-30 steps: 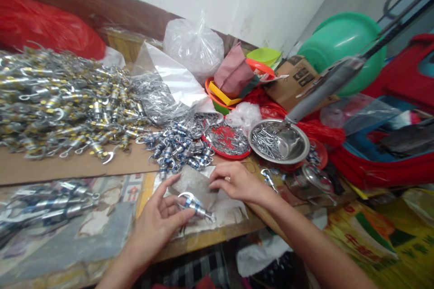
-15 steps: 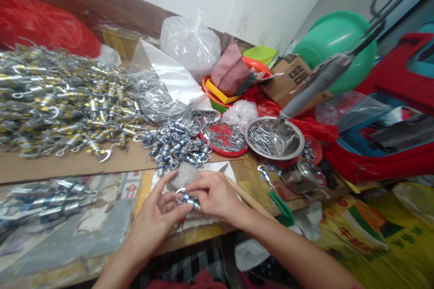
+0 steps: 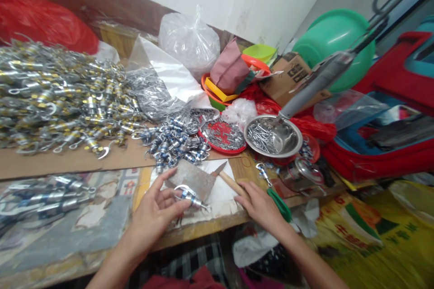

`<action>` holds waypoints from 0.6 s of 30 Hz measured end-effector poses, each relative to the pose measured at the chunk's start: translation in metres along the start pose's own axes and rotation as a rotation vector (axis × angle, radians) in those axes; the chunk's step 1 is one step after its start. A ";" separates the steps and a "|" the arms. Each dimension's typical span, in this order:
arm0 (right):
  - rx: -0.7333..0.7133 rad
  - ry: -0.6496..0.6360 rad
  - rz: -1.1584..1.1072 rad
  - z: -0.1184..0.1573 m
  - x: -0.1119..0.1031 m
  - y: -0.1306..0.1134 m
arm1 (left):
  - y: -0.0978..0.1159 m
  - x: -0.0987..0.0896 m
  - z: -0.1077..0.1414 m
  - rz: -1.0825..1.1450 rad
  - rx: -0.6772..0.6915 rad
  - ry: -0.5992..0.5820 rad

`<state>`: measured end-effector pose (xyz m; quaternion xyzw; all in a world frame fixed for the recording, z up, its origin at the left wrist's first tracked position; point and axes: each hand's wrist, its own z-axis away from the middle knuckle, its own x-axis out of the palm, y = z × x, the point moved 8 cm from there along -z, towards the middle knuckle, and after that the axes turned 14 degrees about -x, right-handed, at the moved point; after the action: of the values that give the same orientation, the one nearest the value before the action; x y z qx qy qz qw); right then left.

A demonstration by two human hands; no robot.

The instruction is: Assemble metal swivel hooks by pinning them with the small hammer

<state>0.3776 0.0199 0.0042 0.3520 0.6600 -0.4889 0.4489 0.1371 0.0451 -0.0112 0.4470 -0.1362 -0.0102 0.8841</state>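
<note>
My left hand [image 3: 163, 202] pinches a small metal hook fitting [image 3: 192, 198] with a blue band between thumb and fingers. Its curved silver hook points up and left, and a small eye shows at the other end. Behind it lies a flat grey metal block [image 3: 193, 179] on a white sheet [image 3: 224, 188]. To the right, my right hand [image 3: 259, 203] has its fingers closed around the wooden handle of a hammer [image 3: 232, 185]. The hammer's dark, pointed head rests beside the block.
Blue-banded fittings [image 3: 172, 144] are heaped behind the block, with a large yellow-banded pile [image 3: 68, 95] at left. A red plate [image 3: 222, 146] of small metal parts and a steel bowl [image 3: 294, 148] of pins stand behind. Green-handled scissors [image 3: 280, 205] lie right of my hand.
My right hand has left the fitting, moved right and closed on the hammer's handle. The left hand still holds the fitting, and the metal block now shows more fully.
</note>
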 end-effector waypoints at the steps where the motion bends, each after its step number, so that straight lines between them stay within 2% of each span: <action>1: -0.002 -0.015 -0.005 0.003 0.001 0.001 | 0.000 0.000 0.000 0.000 0.001 -0.002; 4: -0.053 0.099 -0.053 0.000 -0.015 -0.018 | 0.001 0.000 0.001 0.000 0.001 -0.012; 9: -0.405 0.332 -0.146 0.000 -0.057 -0.086 | 0.000 0.000 0.000 0.010 -0.002 -0.018; 10: -0.455 0.341 -0.126 0.003 -0.060 -0.095 | 0.000 0.000 0.000 0.013 -0.001 -0.016; 12: -0.490 0.272 -0.068 0.007 -0.053 -0.103 | 0.000 -0.001 -0.001 0.020 0.000 -0.014; 14: -0.460 0.158 -0.025 0.009 -0.040 -0.102 | 0.000 -0.002 -0.001 0.020 0.004 -0.015; 15: -0.435 0.145 -0.024 0.010 -0.037 -0.100 | 0.000 -0.002 -0.002 0.018 0.009 -0.015; 18: -0.389 0.224 -0.057 0.012 -0.038 -0.098 | 0.000 0.001 -0.003 0.009 0.022 -0.013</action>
<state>0.3049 -0.0197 0.0708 0.2923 0.7971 -0.3228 0.4183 0.1386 0.0480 -0.0127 0.4559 -0.1440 -0.0078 0.8783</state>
